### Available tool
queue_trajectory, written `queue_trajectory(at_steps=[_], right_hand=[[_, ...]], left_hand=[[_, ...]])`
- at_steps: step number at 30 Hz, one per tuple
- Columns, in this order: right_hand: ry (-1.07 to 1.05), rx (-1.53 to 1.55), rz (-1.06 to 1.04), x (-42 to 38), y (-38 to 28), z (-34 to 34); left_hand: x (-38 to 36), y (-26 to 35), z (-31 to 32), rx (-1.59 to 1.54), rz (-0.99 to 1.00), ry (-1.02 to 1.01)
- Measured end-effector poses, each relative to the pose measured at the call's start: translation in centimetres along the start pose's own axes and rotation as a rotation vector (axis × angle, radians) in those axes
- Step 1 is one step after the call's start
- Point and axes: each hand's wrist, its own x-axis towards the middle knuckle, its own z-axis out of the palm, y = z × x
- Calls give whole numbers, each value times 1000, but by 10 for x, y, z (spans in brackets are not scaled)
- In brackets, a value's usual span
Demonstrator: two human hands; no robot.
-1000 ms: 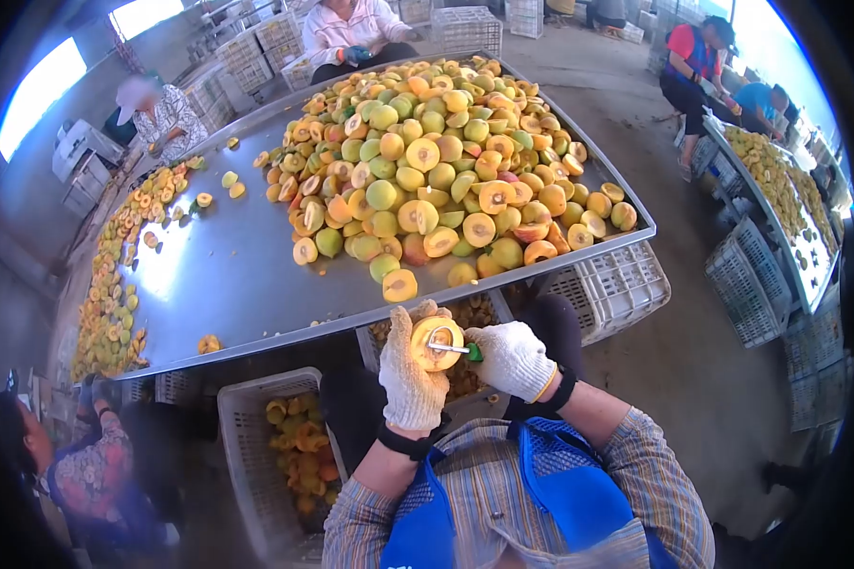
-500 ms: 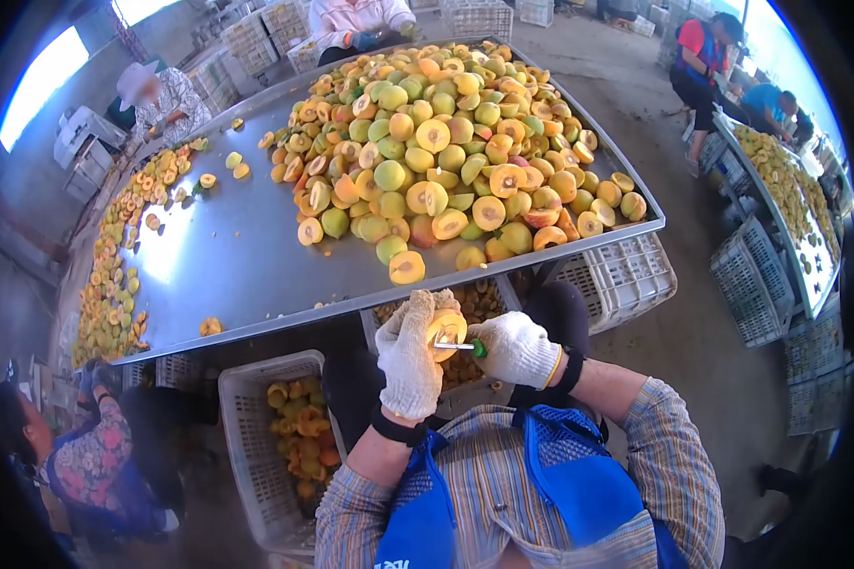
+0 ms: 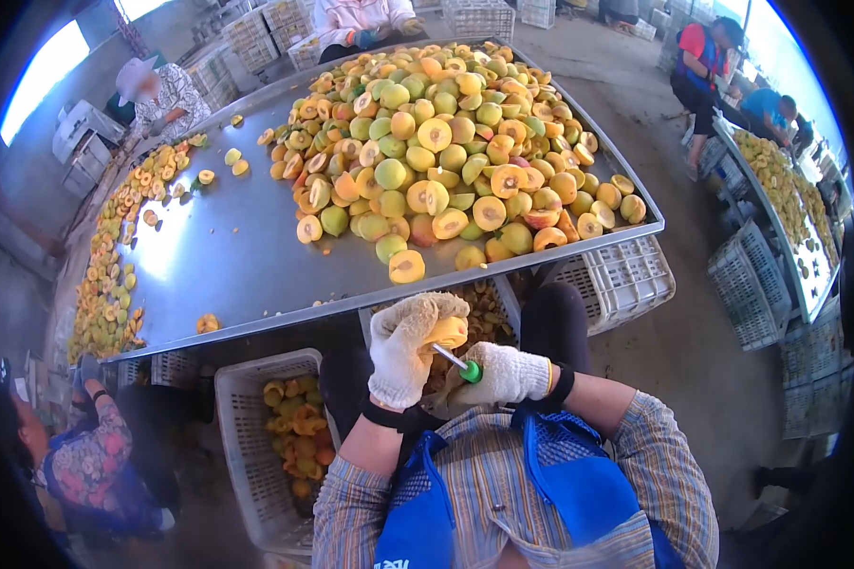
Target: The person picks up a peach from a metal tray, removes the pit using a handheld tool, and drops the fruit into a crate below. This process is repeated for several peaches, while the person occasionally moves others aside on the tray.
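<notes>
My left hand (image 3: 410, 346), in a pale work glove, is closed round a halved yellow-orange fruit (image 3: 448, 331). My right hand (image 3: 509, 372), gloved too, grips a tool with a green handle (image 3: 471, 372) and a thin metal shaft. The shaft's tip meets the lower edge of the fruit; whether it is inside the flesh is hidden. Both hands are in front of the near edge of a metal table (image 3: 294, 319). A big pile of halved fruit (image 3: 432, 142) lies on that table.
A white crate (image 3: 256, 474) with fruit halves is at the lower left. Another crate (image 3: 503, 302) stands below my hands, and a white crate (image 3: 626, 284) is under the table's right corner. Co-workers sit around the table; others work at a table (image 3: 788, 199) on the right.
The fruit has been tilted, so its cut face no longer points at the camera. My right hand has moved slightly down and left, and the tool's shaft now slants up to the left.
</notes>
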Motion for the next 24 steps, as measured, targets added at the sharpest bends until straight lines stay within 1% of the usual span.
queue_trajectory(at_steps=[1, 2, 3, 4, 6, 7, 8, 10, 11, 12, 13, 14, 15, 16, 18, 19, 20, 21, 22, 23, 24], right_hand=[[-1, 4, 2, 1, 4, 1], [117, -222, 41, 4, 7, 1], [236, -451, 81, 5, 8, -1], [240, -575, 121, 6, 9, -9], [166, -366, 193, 2, 4, -8], [62, -174, 146, 0, 5, -5], [-44, 17, 98, -2, 6, 0], [-228, 403, -43, 4, 32, 13], [-179, 412, -98, 7, 35, 15], [-129, 421, -154, 10, 37, 17], [-129, 422, -155, 13, 39, 16], [-55, -18, -186, 17, 35, 10], [19, -459, -214, 21, 29, 3], [61, -567, 2, 20, 22, -2], [194, -598, -16, 26, 39, 0], [188, -598, -27, 28, 48, -1], [122, -686, 96, 31, 55, -4], [59, -774, 219, 31, 59, -11], [75, -785, 248, 26, 64, -14], [84, -766, 286, 24, 60, -18], [94, -743, 326, 22, 57, -20]], left_hand=[[1, -3, -3, -23, 1, -8], [2, -3, -3, -47, 2, -17], [1, 0, -3, 122, -24, 48], [1, 2, 0, 120, -25, 45], [4, 8, 6, 525, 25, -2], [6, 7, 0, 512, 29, -75], [6, 4, -3, 511, 27, -75], [6, -2, -10, 8, -121, -192], [6, -8, -9, -82, -47, -226], [6, -15, -7, -81, -49, -225], [6, -21, -4, -247, -93, -90], [7, -25, -3, -412, -135, 46], [9, -25, -4, -434, -152, 141], [11, -26, -10, -434, -143, 144], [17, -24, -36, -283, -108, 422], [15, -16, -52, -348, -103, 501], [9, -7, -70, -250, -10, 558], [2, -4, -104, -269, 94, 605], [-14, 9, -116, -99, 186, 798], [-30, 26, -117, 259, 233, 877], [-50, 47, -140, 846, -31, 831]])
